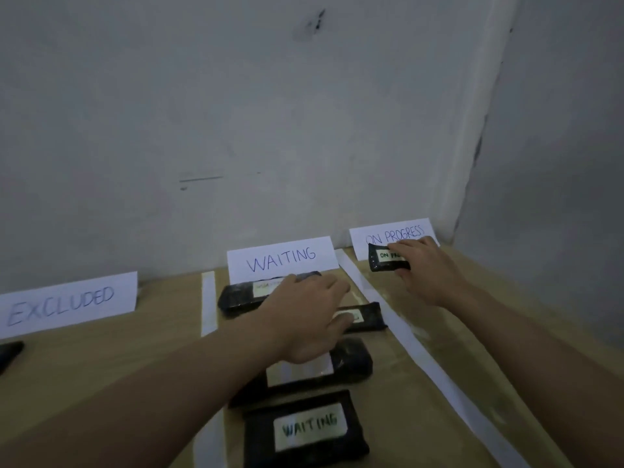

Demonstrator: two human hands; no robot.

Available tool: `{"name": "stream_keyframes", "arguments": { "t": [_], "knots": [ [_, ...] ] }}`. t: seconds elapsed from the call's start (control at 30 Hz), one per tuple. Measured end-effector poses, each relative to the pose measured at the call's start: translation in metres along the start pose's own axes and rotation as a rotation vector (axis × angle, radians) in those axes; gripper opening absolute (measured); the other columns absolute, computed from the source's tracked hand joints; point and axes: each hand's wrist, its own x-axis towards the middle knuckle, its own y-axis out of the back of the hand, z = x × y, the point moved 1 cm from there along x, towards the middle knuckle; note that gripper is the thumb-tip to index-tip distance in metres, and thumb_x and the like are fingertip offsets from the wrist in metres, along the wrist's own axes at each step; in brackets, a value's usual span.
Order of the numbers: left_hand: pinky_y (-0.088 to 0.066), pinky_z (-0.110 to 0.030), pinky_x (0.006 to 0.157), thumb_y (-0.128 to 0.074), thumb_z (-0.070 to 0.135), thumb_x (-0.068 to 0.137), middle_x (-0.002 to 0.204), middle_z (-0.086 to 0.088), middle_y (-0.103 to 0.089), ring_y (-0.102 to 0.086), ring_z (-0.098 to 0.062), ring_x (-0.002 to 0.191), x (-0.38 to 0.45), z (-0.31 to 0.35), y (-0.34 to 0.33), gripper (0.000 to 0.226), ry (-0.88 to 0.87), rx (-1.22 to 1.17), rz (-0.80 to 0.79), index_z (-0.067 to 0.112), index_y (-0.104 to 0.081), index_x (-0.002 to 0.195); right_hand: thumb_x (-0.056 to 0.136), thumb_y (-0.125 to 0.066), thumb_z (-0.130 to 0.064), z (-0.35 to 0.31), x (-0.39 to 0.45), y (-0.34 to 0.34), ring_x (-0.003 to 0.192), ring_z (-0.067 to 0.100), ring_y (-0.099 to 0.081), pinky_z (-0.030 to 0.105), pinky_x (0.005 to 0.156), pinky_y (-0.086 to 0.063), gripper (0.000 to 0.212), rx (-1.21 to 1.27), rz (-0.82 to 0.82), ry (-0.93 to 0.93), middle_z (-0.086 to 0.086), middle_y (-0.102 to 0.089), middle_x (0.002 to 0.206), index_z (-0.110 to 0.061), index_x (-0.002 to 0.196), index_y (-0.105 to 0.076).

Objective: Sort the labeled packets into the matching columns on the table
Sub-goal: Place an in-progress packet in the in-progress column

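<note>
Head view shows the table (101,359) against a grey wall (236,113), its columns headed by paper signs. Four packets lie in the WAITING column (282,260); the left hand (309,319) rests spread over them. At the far right corner, the right hand (425,268) pinches the ON PROGRESS packet (388,260) below its sign (393,234). Next, I judge: set down, release.

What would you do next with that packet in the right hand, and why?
Probably lower it and let go. The right hand holds the ON PROGRESS packet just in front of the ON PROGRESS sign, right of the white strip, so it already sits in its matching column.
</note>
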Motion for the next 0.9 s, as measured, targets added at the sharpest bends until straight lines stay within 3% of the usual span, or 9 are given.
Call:
{"name": "stream_keyframes", "arguments": {
  "t": [0.2,0.4,0.5,0.67,0.9],
  "knots": [
    [-0.032,-0.034,0.101,-0.026,0.046,0.096,0.124,0.003,-0.049,-0.046,-0.015,0.112,0.029,-0.021,-0.013,0.044,-0.026,-0.031,0.041,0.022,-0.036,0.132,0.084,-0.051,-0.01,0.017,0.042,-0.04,0.12,0.023,-0.036,0.039,0.092,-0.039,0.052,-0.028,-0.182,-0.021,0.0,-0.048,0.135,-0.019,0.134,-0.041],
    [-0.029,-0.032,0.103,-0.024,0.046,0.097,0.131,0.004,-0.046,-0.043,-0.014,0.116,0.035,-0.026,-0.026,0.045,-0.027,-0.066,0.027,0.023,-0.033,0.134,0.083,-0.046,-0.008,0.021,0.052,-0.055,0.127,0.024,-0.031,0.042,0.101,-0.035,0.055,-0.048,-0.283,-0.014,0.002,-0.041,0.14,-0.019,0.137,-0.037],
    [-0.027,-0.031,0.101,-0.025,0.044,0.097,0.133,0.004,-0.044,-0.041,-0.014,0.117,0.029,-0.026,-0.024,0.043,-0.037,-0.056,0.022,0.023,-0.033,0.134,0.085,-0.046,-0.008,0.012,0.041,-0.049,0.135,0.023,-0.024,0.042,0.107,-0.03,0.057,-0.051,-0.257,0.017,0.002,-0.031,0.148,-0.016,0.14,-0.032],
    [-0.029,-0.033,0.101,-0.027,0.043,0.097,0.132,0.002,-0.047,-0.043,-0.016,0.119,0.002,-0.031,-0.011,0.042,-0.019,0.017,0.008,0.021,-0.037,0.131,0.091,-0.044,-0.009,-0.025,0.008,-0.02,0.127,0.017,-0.037,0.032,0.102,-0.032,0.042,0.093,-0.069,0.182,0.001,-0.044,0.14,-0.016,0.133,-0.044],
    [-0.03,-0.034,0.101,-0.022,0.047,0.093,0.134,-0.002,-0.047,-0.042,-0.02,0.125,-0.095,-0.056,0.016,0.051,0.126,0.07,-0.023,0.019,-0.039,0.132,0.092,-0.049,-0.02,-0.122,-0.057,0.038,0.12,0.012,-0.042,0.026,0.097,-0.033,0.038,0.207,-0.025,0.472,-0.006,-0.05,0.132,-0.022,0.13,-0.047]
  ]
}}
